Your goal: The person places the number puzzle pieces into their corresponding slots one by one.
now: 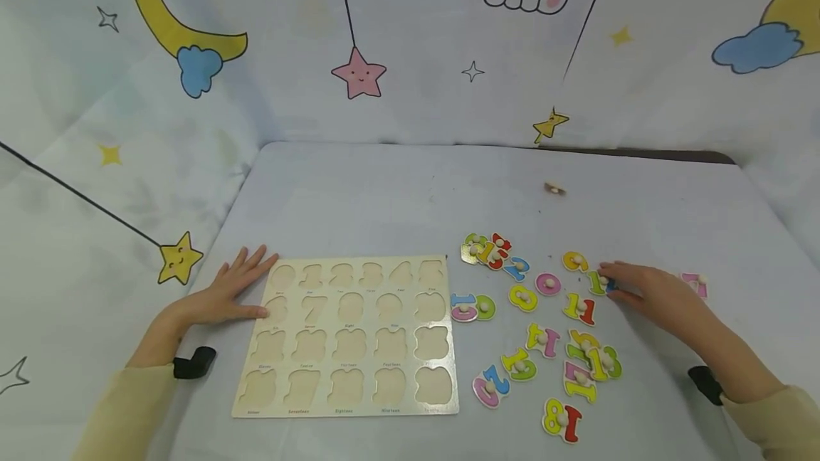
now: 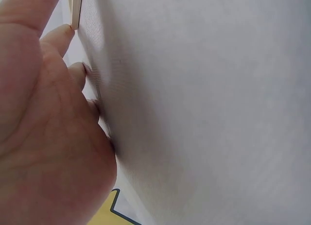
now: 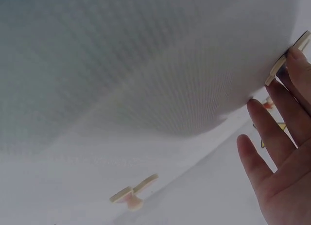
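My left hand (image 1: 230, 294) rests at the left edge of a pale wooden number puzzle board (image 1: 330, 346), fingers spread and thumb touching the rim. In the left wrist view, a fingertip meets the board's edge (image 2: 75, 13). The board's number-shaped recesses hold no pieces. To the right, my right hand (image 1: 663, 297) pinches a green and blue number piece (image 1: 597, 283) between thumb and index finger; the fingers partly hide it. From the right wrist, that piece (image 3: 278, 68) appears edge-on, tilted, with the other fingers extended.
Knobbed number pieces lie around, including an orange 6 (image 1: 574, 261), a pink 0 (image 1: 547, 284), a red and yellow 11 (image 1: 579, 309) and an 18 (image 1: 561, 420). A pile (image 1: 492, 251) overlaps by the board's upper right. A pink 7 (image 1: 694, 282) lies beyond the right wrist.
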A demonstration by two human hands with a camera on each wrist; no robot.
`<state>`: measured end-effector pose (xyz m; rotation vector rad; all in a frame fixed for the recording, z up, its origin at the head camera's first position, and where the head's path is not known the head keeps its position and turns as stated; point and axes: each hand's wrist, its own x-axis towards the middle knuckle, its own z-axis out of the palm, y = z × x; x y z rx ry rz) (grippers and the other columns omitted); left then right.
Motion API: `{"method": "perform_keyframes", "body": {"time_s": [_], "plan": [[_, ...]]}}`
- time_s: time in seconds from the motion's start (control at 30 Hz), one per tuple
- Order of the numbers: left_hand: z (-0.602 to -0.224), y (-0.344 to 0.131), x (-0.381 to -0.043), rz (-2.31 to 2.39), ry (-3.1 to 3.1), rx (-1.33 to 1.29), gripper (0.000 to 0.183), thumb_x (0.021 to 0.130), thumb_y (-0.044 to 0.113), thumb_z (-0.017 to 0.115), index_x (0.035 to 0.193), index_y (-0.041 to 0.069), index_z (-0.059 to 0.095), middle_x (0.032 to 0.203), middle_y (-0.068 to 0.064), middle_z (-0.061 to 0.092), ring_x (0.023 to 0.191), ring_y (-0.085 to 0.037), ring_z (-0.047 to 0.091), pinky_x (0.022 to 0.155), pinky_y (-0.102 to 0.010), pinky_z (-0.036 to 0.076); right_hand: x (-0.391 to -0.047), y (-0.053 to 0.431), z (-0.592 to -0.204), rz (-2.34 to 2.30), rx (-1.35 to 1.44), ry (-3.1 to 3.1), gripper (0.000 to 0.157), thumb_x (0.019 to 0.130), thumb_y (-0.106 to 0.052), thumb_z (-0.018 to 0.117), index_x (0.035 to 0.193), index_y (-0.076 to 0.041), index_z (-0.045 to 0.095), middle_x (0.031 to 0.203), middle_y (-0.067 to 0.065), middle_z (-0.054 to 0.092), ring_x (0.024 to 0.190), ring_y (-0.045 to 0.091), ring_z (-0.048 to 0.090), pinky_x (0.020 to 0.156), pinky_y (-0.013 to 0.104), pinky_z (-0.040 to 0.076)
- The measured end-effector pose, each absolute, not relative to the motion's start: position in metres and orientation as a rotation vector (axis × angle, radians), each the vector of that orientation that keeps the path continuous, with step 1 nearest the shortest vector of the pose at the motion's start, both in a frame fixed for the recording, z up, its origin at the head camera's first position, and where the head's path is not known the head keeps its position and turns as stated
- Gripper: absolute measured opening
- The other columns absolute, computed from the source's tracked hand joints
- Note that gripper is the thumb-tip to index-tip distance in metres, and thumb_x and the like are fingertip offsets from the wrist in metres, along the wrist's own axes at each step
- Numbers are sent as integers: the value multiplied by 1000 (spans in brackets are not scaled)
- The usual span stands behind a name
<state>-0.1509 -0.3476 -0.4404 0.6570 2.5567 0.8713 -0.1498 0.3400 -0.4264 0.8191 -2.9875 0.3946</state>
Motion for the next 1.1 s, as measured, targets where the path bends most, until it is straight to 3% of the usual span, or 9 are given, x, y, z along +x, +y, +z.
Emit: {"method": "perform_keyframes", "body": {"time_s": [0.33,0.6,0.73,0.9,1.0,1.1], "plan": [[-441,-352,-150,880,2556,656,87,85,28,69,151,12,16,152,-25,-2,133,-44,-17,98,-66,-11,-151,333,-424,401,758,-3027,50,73,-4,78,114,5,52,105,20,60,93,35,59,77,52,49],[-444,-354,-152,945,2529,651,71,94,22,58,151,12,17,153,-21,-3,134,-41,-20,99,-61,-15,-146,337,-423,581,568,-3016,34,75,0,76,102,-3,56,91,11,64,83,32,60,72,51,51],[-444,-355,-151,954,2526,633,71,94,23,57,151,11,16,153,-22,-4,134,-40,-21,99,-60,-16,-148,338,-420,624,614,-2921,28,74,8,73,95,-4,59,84,5,64,74,26,62,65,40,54],[-441,-354,-150,952,2529,636,70,95,21,57,151,10,16,152,-23,-3,134,-41,-20,99,-61,-15,-152,336,-412,657,596,-2901,22,76,8,72,93,-3,64,84,7,66,74,29,64,57,21,51],[-438,-352,-151,950,2528,637,70,94,19,57,151,10,17,152,-24,-2,134,-42,-18,99,-63,-13,-159,336,-410,704,542,-2918,19,81,5,68,97,-4,64,88,8,66,77,26,65,59,17,49],[-437,-351,-151,944,2528,628,70,94,19,57,151,11,17,152,-23,-1,134,-42,-17,99,-63,-12,-167,329,-404,818,501,-2911,17,86,3,64,102,-4,64,91,8,66,79,21,64,63,20,52]]}}
